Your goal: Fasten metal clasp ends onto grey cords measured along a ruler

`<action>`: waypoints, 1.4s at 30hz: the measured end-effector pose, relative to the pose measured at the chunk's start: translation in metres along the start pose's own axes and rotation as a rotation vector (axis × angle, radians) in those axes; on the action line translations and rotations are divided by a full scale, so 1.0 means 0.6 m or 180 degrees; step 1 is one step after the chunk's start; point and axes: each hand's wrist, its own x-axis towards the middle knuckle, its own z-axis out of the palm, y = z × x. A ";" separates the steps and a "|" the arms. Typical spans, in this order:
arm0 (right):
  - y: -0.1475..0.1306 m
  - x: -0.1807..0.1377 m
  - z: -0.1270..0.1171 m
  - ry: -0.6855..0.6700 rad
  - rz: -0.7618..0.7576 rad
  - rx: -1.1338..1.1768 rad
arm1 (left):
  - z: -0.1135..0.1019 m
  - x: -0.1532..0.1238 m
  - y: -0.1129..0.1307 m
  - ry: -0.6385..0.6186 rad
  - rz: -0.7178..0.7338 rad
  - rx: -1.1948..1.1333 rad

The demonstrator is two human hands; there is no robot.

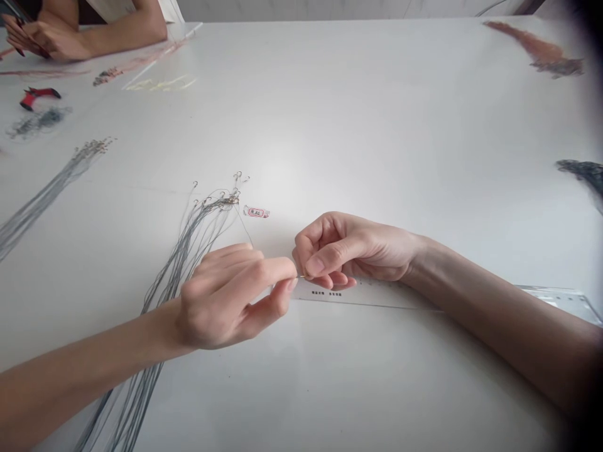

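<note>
Gold wire [301, 277] | pinched between left hand [226, 298], right hand [351, 248] | grey lines [179, 270]

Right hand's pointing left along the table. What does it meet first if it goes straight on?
The left hand comes first: its fingertips sit just across from the right hand, with a small thin metal piece between them. Depth is unclear, so they may already touch.

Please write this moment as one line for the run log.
left hand: pinches small metal pin | right hand: pinches same pin | near: grey fishing leaders, clear ruler
</note>
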 end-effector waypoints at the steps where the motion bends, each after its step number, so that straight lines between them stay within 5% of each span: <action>1: 0.000 0.000 0.000 0.0003 0.0000 -0.0018 | 0.000 0.000 0.000 0.0015 -0.0005 0.0013; 42: -0.001 -0.001 -0.001 0.0026 0.0001 -0.0010 | 0.003 -0.002 -0.003 0.0063 0.0034 -0.0153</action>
